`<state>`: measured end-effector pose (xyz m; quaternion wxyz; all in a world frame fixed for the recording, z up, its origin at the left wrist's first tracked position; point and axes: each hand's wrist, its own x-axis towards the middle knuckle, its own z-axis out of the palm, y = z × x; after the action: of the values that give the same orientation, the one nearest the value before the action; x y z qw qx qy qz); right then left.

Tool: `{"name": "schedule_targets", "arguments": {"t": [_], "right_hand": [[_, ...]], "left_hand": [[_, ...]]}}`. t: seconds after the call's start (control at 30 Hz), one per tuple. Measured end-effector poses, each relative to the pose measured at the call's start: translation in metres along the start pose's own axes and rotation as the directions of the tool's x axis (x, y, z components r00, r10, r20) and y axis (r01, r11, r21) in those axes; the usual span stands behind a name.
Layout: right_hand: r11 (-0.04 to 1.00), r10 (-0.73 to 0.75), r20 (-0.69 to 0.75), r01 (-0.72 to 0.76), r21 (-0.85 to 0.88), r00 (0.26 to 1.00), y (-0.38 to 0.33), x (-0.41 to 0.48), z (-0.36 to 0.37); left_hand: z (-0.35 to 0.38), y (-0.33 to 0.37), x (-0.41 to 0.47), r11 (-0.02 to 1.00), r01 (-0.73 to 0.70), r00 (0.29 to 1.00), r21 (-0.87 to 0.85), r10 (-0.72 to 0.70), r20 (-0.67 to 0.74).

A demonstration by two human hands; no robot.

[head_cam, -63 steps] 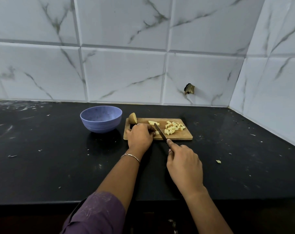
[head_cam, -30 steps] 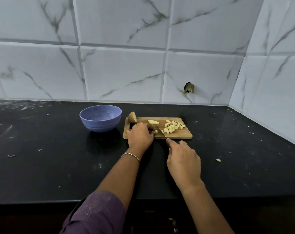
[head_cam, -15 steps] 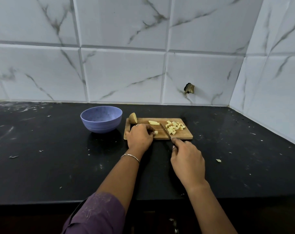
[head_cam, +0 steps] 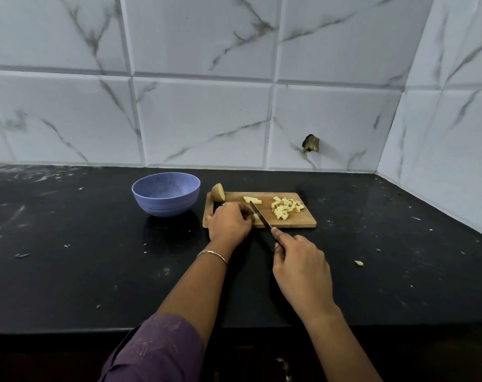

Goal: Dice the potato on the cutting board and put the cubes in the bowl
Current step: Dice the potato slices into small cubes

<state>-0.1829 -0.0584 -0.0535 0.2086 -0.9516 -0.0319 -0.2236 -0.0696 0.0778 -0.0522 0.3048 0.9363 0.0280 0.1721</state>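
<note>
Potato strip (head_cam: 256,216) is pinched on the cutting board (head_cam: 297,222) by the left hand (head_cam: 230,223), just left of the slanted knife (head_cam: 260,215) gripped in the right hand (head_cam: 300,268).

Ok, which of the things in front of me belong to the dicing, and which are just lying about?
In the job:
cutting board; knife held by the right hand; potato piece held by the left hand; potato half; potato sticks; cubes; blue bowl.

Lying about:
pale scrap on the counter, right of the board; dark hole in the wall tile.
</note>
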Motion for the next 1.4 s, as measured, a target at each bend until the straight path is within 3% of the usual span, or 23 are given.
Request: {"name": "schedule_targets", "arguments": {"t": [0.53,0.83,1.1,1.4], "right_hand": [[0.991,-0.05,0.063,0.057,-0.117,0.997,-0.013,0.006,0.007],[0.992,-0.004,0.012,0.005,-0.127,1.0,-0.011,0.006,0.008],[0.998,0.034,-0.014,-0.035,-0.056,0.999,-0.008,0.001,0.002],[0.999,-0.004,0.002,0.004,-0.039,1.0,-0.008,-0.001,0.002]], "left_hand": [[0.002,-0.001,0.003,1.0,0.002,1.0,-0.003,-0.002,0.018],[0.003,-0.003,0.003,0.999,0.011,1.0,-0.03,-0.011,0.004],[0.007,-0.013,0.011,0.978,0.045,0.998,-0.204,-0.035,0.056],[0.007,-0.013,0.012,0.981,0.026,0.998,-0.19,-0.016,0.057]]}}
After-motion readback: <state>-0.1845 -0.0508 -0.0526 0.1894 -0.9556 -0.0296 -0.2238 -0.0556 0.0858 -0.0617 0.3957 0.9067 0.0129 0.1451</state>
